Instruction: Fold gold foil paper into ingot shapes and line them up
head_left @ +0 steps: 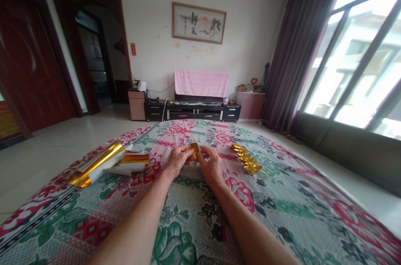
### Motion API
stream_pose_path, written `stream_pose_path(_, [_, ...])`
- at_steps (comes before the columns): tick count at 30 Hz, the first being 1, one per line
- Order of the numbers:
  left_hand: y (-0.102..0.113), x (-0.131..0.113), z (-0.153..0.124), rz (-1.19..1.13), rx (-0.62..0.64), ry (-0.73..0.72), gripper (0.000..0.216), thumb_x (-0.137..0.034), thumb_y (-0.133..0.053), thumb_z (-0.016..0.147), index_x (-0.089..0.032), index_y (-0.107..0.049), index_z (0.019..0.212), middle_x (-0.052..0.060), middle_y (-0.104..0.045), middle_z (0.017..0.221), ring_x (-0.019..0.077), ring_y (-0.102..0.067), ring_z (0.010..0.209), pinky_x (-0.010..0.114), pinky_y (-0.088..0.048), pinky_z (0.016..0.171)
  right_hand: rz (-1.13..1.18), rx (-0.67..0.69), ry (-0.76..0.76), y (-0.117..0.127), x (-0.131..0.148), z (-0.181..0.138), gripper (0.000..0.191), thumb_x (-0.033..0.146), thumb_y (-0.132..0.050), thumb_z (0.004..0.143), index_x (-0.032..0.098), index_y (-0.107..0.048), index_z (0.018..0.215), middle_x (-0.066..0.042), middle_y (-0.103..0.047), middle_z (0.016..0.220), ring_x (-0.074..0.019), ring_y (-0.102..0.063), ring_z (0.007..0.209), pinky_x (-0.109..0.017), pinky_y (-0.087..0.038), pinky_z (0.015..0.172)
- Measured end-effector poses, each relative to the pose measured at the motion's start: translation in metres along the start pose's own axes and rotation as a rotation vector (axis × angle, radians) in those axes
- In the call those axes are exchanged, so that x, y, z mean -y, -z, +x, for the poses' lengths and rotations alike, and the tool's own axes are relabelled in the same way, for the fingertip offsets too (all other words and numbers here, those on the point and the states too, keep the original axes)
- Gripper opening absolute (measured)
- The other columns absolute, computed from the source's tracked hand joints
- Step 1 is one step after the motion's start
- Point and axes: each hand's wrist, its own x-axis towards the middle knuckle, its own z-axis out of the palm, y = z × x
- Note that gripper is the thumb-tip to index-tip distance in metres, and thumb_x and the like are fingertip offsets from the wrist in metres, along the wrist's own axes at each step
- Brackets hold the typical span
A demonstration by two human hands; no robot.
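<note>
Pinching a small folded gold foil paper (pixel 194 149) between them, the left hand (pixel 178 160) and right hand (pixel 211 165) are clamping it fingertip to fingertip, low over the floral patterned cloth (pixel 188 219), equally near both. Folded gold foil shapes (pixel 246 159) are lying in a row rightward; loose gold foil sheets (pixel 103 164) leftward.

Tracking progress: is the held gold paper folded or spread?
Folded: the gold paper is a small wedge pinched between left hand and right hand.

On the far wall you see a framed picture (pixel 199 23) with black brush characters, but they are too small to read. The red sign (pixel 133 49) to its left is also unreadable.
</note>
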Motion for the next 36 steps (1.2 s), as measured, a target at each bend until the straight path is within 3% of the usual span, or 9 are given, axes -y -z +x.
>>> stream_pose_path(10, [-0.001,-0.003,-0.003,-0.031,-0.031,0.024,0.03,-0.035,-0.07,0.057,-0.011,-0.065,0.075,0.003,-0.064,0.059,0.0103,-0.057,0.049,0.016,-0.037,0.042,-0.307,0.008,0.27,0.0,0.008,-0.009,0.031,0.019,-0.043,0.084,0.023,-0.058,0.111,-0.006,-0.057,0.099,-0.0168,-0.052,0.09,-0.026,-0.043,0.076])
stream_pose_path(17, [0.0,-0.001,-0.001,-0.036,-0.061,0.01,0.032,-0.035,-0.068,0.059,-0.013,-0.067,0.083,0.003,-0.066,0.062,0.0121,-0.059,0.052,0.018,-0.039,0.043,-0.368,0.067,0.436,0.005,0.017,-0.011,0.029,0.017,-0.043,0.084,0.023,-0.059,0.107,-0.006,-0.056,0.1,-0.0184,-0.049,0.09,-0.03,-0.04,0.08])
stream_pose_path(27, [0.001,-0.002,-0.003,-0.04,0.092,-0.027,0.028,-0.035,-0.064,0.066,-0.016,-0.068,0.087,0.005,-0.069,0.079,0.0131,-0.062,0.067,0.019,-0.042,0.054,-0.224,0.065,0.353,0.0,0.008,-0.008,0.033,0.008,-0.042,0.077,0.019,-0.058,0.104,-0.004,-0.058,0.087,-0.0154,-0.054,0.08,-0.025,-0.043,0.074])
stream_pose_path(36, [0.002,0.0,-0.002,-0.053,0.115,-0.03,0.029,-0.036,-0.063,0.067,-0.017,-0.068,0.089,0.005,-0.069,0.083,0.0132,-0.062,0.067,0.02,-0.042,0.057,-0.116,-0.009,0.333,0.0,0.008,-0.006,0.027,0.013,-0.042,0.079,0.018,-0.058,0.101,-0.005,-0.059,0.09,-0.0138,-0.056,0.076,-0.025,-0.044,0.072])
